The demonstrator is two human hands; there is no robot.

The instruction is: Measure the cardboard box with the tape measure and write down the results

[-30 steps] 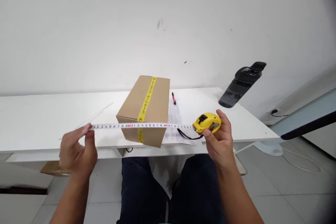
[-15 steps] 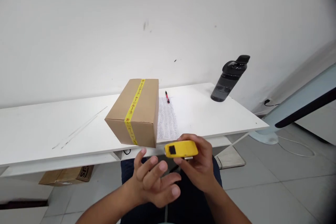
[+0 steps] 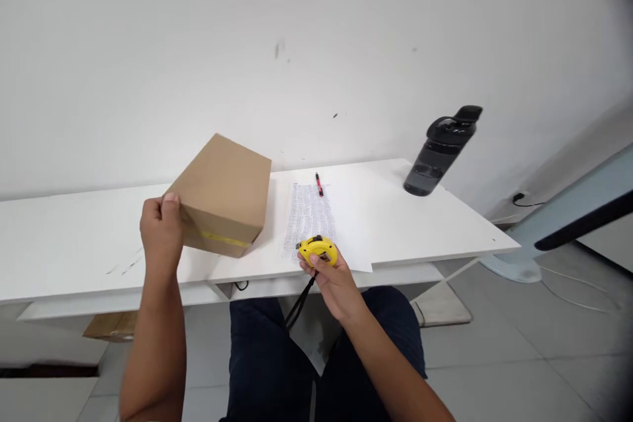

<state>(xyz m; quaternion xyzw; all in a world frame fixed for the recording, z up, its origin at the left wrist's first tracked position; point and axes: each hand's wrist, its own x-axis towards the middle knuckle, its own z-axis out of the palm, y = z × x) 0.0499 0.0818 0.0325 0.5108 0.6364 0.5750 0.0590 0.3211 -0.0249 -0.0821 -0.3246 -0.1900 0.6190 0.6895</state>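
Observation:
My left hand (image 3: pixel 163 227) grips the near left corner of a cardboard box (image 3: pixel 225 181), thumb on top and fingers against its side. The box is tilted and turned on the white table, with yellow tape showing low on its near face. My right hand (image 3: pixel 339 287) is closed around a yellow tape measure (image 3: pixel 318 250), held over the table's front edge. A black wrist strap (image 3: pixel 299 303) hangs from it. Under the tape measure lies a printed sheet of paper (image 3: pixel 309 211), and a red and black pen (image 3: pixel 319 184) rests at its far end.
A dark water bottle (image 3: pixel 440 151) stands at the right on the white table (image 3: pixel 420 231), near the wall. Below the table at the left is another cardboard box (image 3: pixel 111 326). A pale blue stand (image 3: pixel 514 267) is on the floor at the right.
My left hand has moved from beside the tape measure to the box and taken hold of it. The box has turned and tipped. My right hand has moved left with the tape measure.

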